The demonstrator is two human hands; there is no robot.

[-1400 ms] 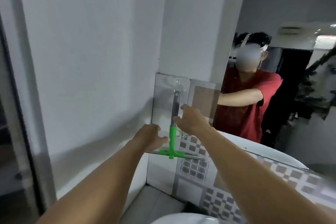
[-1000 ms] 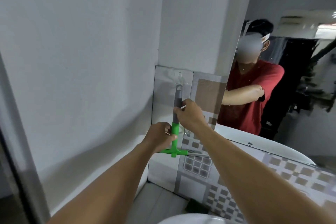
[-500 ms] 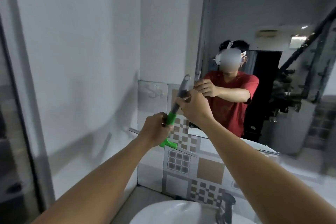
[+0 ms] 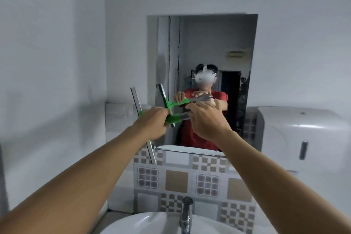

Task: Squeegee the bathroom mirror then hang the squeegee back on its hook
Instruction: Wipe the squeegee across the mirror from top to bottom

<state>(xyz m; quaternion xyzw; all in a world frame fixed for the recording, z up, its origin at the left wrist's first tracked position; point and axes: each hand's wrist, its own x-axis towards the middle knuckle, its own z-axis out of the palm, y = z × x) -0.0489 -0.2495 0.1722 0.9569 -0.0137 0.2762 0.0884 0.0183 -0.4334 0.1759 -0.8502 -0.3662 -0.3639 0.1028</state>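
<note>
The squeegee (image 4: 173, 118) has a green neck, a grey handle and a long clear blade (image 4: 137, 102) that runs near upright. My left hand (image 4: 153, 122) grips it at the green neck by the blade. My right hand (image 4: 204, 119) is closed on the grey handle end. Both hold it in the air in front of the lower left part of the rectangular mirror (image 4: 207, 47), which reflects me and the squeegee. Whether the blade touches the glass I cannot tell. The clear hook (image 4: 123, 113) sits on a glossy tile on the wall to the left, blurred.
Below the mirror is a band of patterned tiles (image 4: 176, 179). A white basin (image 4: 152, 224) with a chrome tap (image 4: 186, 213) lies at the bottom edge. A white paper dispenser (image 4: 303, 137) is mounted right of the mirror. A plain white wall (image 4: 47, 62) fills the left.
The squeegee came off its hook on the left wall. Both hands carried it right, in front of the mirror, and turned it so the handle lies level and the blade stands upright.
</note>
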